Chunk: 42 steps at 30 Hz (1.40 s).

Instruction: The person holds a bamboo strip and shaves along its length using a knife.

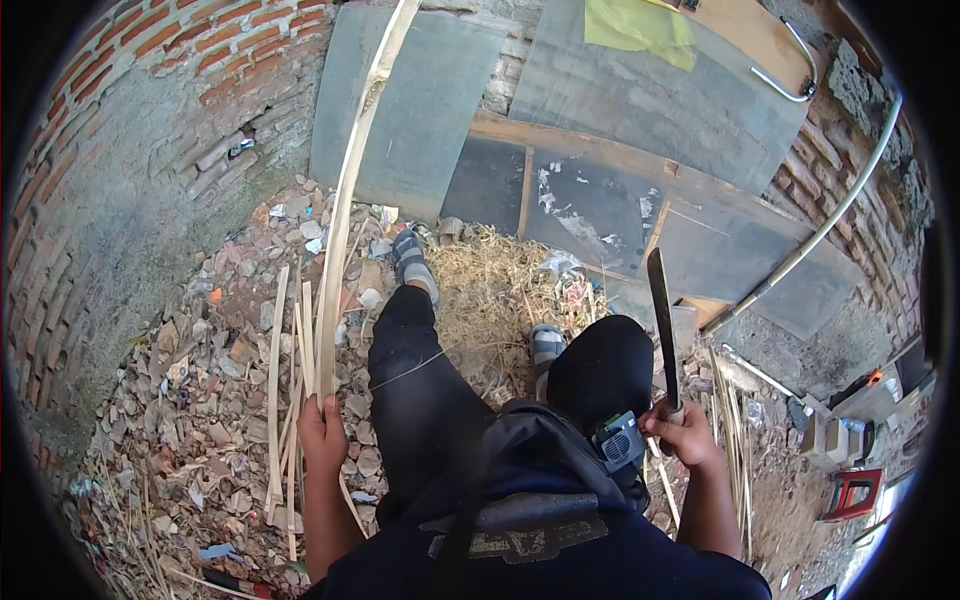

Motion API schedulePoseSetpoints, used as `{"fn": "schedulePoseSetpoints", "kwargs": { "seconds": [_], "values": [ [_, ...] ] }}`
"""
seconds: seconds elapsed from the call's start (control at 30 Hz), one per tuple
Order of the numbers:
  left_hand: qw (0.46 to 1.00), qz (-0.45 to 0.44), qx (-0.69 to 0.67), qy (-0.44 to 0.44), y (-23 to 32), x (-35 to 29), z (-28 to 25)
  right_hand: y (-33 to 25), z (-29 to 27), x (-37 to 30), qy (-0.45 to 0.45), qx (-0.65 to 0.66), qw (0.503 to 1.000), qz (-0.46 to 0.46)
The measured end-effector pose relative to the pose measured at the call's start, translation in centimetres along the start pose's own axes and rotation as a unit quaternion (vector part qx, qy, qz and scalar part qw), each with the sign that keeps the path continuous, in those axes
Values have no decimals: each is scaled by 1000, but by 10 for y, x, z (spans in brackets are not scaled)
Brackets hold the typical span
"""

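Note:
My left hand (323,437) is closed around the lower end of a long, pale split bamboo strip (345,190). The strip rises up and away past the top edge of the view, with a darker node near its upper part. In my right hand (684,436), the handle of a machete (662,320) is gripped; its dark blade points up and away, apart from the bamboo. Beside that hand, a small dark device with a vented face (620,442) rests at my lap. Several thinner bamboo strips (275,400) lie on the ground next to my left hand.
Rubble (200,420) covers the ground at left, with straw-like shavings (480,290) between my feet. More strips (738,440) lie at right, near a red stool (854,495). Grey boards (400,120) and a long pole (820,232) lean against the brick wall (120,130).

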State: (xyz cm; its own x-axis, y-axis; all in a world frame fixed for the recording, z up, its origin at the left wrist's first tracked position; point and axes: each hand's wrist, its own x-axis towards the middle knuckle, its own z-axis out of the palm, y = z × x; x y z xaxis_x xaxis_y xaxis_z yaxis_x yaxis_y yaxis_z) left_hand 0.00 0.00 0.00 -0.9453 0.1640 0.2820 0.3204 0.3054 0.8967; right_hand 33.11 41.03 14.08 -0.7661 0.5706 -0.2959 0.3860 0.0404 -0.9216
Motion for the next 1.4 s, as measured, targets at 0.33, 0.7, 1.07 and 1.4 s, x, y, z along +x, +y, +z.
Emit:
{"fn": "schedulePoseSetpoints", "kwargs": {
  "seconds": [0.33,0.7,1.07,1.4],
  "values": [
    [999,-27,26,-11,18,-13,-11,18,24,15,-14,28,999,-38],
    [993,-106,36,-34,35,-34,19,73,13,78,-77,123,989,23],
    [987,-136,74,-33,46,-28,46,99,14,151,-123,173,973,85],
    [985,-152,51,-60,49,-14,61,81,46,192,-170,49,981,80]
  ]
}}
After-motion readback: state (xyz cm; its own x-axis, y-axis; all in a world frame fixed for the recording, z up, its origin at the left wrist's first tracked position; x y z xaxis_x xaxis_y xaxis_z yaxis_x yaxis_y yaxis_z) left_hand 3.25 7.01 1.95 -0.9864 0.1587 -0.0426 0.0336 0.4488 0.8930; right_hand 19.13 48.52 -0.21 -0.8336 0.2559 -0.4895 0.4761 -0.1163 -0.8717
